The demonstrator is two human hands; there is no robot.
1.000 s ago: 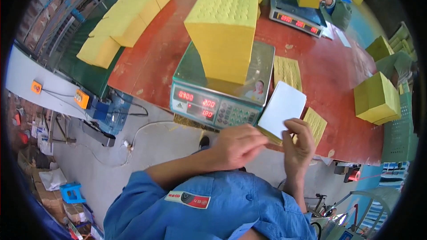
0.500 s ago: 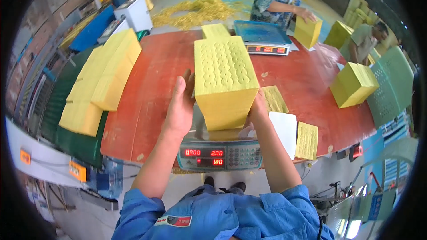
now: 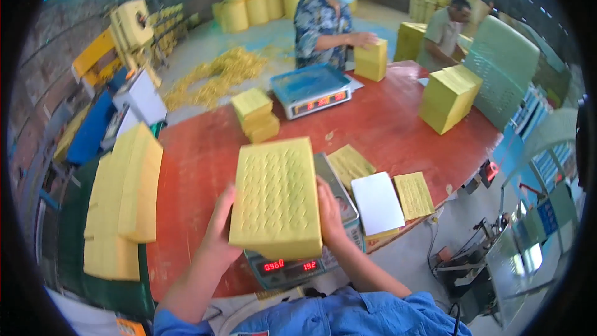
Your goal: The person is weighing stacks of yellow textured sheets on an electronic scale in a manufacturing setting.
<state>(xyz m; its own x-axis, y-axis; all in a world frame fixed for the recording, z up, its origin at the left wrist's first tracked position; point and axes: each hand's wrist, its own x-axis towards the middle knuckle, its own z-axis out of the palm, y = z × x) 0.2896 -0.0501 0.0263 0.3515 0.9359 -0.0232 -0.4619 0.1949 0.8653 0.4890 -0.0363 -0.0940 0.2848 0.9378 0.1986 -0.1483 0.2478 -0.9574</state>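
A tall stack of yellow embossed paper [image 3: 275,196] is between my hands, close in front of me. My left hand [image 3: 221,219] presses on its left side, its fingers partly hidden by the paper. On the opposite side my right hand [image 3: 328,211] is closed against the paper. Below is a digital scale [image 3: 329,267] with red lit figures and a keypad; the stack hides much of its pan. I cannot tell whether the stack's bottom touches the pan.
Yellow stacks [image 3: 121,205] line a green conveyor [image 3: 68,230] at left. A smaller pile [image 3: 254,112], a blue-topped scale [image 3: 311,84], white sheets [image 3: 379,202] and yellow sheets [image 3: 415,196] lie on the red table [image 3: 199,143]. Across it, a masked person [image 3: 323,25] handles another stack [image 3: 371,61].
My left hand, apart from the stack before, is now against it. The stack looks nearer to me and turned a little. The whole view has swung right, and the scale's lit figures differ.
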